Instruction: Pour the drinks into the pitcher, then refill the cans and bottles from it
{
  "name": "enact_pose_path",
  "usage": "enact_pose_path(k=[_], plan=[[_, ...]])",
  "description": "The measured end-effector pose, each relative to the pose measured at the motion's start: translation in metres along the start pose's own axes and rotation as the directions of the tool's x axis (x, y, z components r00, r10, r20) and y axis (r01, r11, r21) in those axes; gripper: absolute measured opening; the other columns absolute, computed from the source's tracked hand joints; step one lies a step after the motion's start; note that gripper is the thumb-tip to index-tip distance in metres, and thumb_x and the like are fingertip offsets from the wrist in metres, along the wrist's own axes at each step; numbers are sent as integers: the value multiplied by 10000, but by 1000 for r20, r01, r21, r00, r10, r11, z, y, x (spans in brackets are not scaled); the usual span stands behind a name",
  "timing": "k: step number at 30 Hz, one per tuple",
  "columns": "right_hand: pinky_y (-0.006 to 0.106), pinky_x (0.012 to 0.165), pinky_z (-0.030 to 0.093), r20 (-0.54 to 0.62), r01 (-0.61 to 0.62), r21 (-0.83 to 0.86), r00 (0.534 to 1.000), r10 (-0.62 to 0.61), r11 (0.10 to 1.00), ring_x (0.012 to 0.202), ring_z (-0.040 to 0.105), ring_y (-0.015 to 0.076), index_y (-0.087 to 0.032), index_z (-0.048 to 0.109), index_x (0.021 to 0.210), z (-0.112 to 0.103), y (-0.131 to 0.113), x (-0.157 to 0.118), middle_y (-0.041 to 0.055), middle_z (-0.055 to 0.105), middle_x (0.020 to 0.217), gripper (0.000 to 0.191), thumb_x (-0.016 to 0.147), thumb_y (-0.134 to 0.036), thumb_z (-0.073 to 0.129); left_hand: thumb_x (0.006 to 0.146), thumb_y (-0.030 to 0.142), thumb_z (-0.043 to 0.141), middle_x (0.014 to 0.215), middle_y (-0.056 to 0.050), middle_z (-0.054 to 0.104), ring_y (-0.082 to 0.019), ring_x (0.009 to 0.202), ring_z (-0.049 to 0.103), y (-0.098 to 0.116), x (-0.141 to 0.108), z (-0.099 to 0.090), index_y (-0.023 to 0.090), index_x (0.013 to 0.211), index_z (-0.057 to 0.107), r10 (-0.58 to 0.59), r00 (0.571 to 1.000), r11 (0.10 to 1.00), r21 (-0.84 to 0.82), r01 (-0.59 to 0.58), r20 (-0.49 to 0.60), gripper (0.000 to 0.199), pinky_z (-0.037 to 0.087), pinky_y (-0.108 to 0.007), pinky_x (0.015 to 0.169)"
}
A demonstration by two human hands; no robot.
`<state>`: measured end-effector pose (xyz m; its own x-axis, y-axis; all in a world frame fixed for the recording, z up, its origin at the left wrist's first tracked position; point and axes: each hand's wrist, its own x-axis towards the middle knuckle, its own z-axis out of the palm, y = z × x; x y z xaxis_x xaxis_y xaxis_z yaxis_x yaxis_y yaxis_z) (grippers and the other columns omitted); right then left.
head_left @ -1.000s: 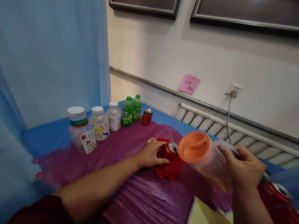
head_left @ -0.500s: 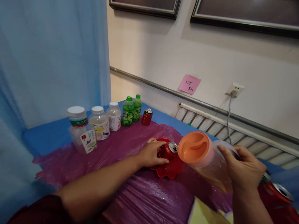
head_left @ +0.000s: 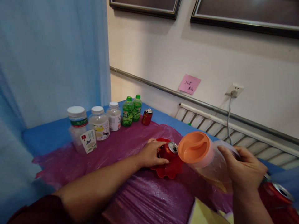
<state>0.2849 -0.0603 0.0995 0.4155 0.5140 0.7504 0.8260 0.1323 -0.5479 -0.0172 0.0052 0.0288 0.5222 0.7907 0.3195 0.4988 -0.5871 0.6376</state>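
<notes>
My left hand (head_left: pixel 153 154) is closed around an opened red drink can (head_left: pixel 168 151), which leans slightly to the right over a red scalloped dish (head_left: pixel 169 172). In my right hand (head_left: pixel 245 168) is the handle of a clear plastic pitcher (head_left: pixel 210 171) with an orange lid (head_left: pixel 194 147). The pitcher is tipped toward the can, its lid close to the can's top. Some yellowish liquid shows low in the pitcher. No stream between lid and can can be made out.
Along the back left stand several clear jars with white lids (head_left: pixel 98 109), two green bottles (head_left: pixel 128 112) and another red can (head_left: pixel 147 117). More red cans (head_left: pixel 277 196) are at lower right, near a yellow cloth-like item (head_left: pixel 205 213). Purple plastic sheeting (head_left: pixel 140 196) covers the blue surface.
</notes>
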Motion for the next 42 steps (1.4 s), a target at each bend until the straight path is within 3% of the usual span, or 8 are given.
enact_pose_path(k=[42], plan=[[257,516,329,-14,-8,42,1000,8,999,510,423,113,-181,687,693,-2,2,-5,-51,454,523,435,739,-609,746,695,524,845,1281,-56,731,-316,1131,638,2,-1,0,257,1308,644,-2,1000,1000,14,2,3,698,327,-499,1133]])
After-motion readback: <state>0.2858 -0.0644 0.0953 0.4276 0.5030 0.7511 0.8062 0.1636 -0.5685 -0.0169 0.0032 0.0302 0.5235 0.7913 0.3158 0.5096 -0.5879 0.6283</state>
